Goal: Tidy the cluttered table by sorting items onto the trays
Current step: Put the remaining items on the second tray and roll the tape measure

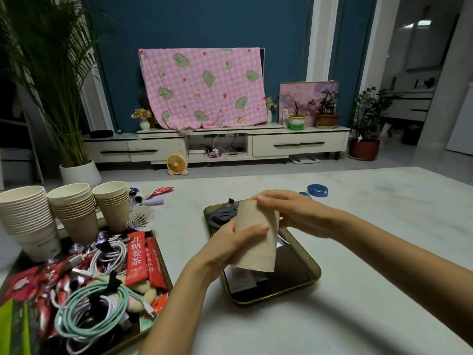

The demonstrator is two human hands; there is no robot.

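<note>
Brown tissue — left hand grips its seven-o'clock edge, right hand pinches one o'clock; seemingly mid-fold — next, lowering it flat onto the tray.

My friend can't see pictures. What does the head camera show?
A left hand and right hand hold a brown paper sheet above a dark tray. A second tray, further left, holds cables and red packets.
</note>
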